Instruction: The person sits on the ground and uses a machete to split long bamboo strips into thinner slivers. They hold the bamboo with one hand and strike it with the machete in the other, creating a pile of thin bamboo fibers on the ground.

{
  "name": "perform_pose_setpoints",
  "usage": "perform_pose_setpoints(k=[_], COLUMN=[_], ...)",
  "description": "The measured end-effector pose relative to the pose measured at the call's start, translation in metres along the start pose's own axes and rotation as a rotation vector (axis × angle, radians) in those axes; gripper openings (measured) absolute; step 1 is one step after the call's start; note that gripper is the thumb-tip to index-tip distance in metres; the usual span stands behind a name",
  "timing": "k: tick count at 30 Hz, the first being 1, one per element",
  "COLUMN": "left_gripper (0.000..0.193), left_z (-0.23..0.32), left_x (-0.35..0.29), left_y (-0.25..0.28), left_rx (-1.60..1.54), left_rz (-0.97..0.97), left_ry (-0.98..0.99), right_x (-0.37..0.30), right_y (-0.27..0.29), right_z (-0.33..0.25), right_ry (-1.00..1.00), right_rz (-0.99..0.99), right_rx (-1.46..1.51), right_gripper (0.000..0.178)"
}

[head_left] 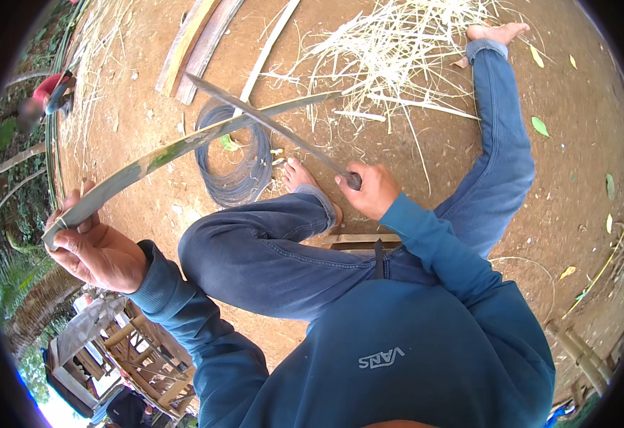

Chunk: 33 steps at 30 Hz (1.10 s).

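Observation:
At the left, my left hand (101, 253) is closed round the near end of a long split bamboo strip (162, 151). Grey-green and slightly curved, the strip reaches up and right across the ground. My right hand (374, 191) grips the dark handle of a machete (294, 135) in front of my lap. Its long narrow blade points up and left and crosses over the strip in the picture. Whether blade and strip touch, I cannot tell. Beyond them on the ground lies a coil of dark wire or thin cord (258, 171).
A heap of pale bamboo shavings (397, 53) lies ahead, near my outstretched right foot (497, 33). Wooden boards (201, 50) and a pale strip (269, 50) are at the top. Another person (52, 93) bends at the far left. A bamboo structure (141, 357) stands lower left.

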<state>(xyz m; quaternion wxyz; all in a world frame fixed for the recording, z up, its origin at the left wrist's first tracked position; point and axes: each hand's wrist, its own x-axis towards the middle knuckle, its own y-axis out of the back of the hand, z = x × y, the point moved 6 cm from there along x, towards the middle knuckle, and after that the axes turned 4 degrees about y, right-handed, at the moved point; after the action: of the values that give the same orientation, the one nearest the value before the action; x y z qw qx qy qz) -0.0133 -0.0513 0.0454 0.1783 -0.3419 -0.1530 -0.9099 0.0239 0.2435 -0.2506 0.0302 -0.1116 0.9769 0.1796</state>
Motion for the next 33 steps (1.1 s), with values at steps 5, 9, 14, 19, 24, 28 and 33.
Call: perform_pose_setpoints(k=[5,9,14,19,24,28,33], left_gripper=[0.029,0.023,0.022,0.022,0.036,0.039,0.039], left_z=[0.000,-0.003,-0.008,-0.007,-0.018,-0.016,-0.002], left_x=[-0.005,0.001,-0.004,0.003,0.000,0.001,-0.009], left_y=[0.000,0.004,0.014,0.012,-0.006,-0.002,-0.018], left_rx=[-0.044,-0.002,-0.067,-0.029,-0.348,-0.586,-0.555], left_rz=[-0.005,0.007,-0.016,0.012,0.073,-0.021,-0.012], left_ry=[0.013,0.026,0.014,0.049,0.268,0.290,0.221], right_x=[-0.008,0.010,0.009,0.005,0.003,-0.006,-0.012], right_y=[0.000,-0.005,0.006,-0.003,0.010,-0.001,-0.004], right_z=[-0.022,0.078,0.080,0.156,0.203,0.087,-0.049], right_ry=[0.119,-0.130,-0.217,-0.426,-0.592,-0.281,0.189], right_rz=[0.016,0.077,-0.039,0.061,-0.072,-0.044,-0.062], right_rx=[0.003,-0.049,-0.220,-0.211,-0.287,-0.085,0.010], right_gripper=[0.021,0.021,0.023,0.026,0.028,0.025,0.019])
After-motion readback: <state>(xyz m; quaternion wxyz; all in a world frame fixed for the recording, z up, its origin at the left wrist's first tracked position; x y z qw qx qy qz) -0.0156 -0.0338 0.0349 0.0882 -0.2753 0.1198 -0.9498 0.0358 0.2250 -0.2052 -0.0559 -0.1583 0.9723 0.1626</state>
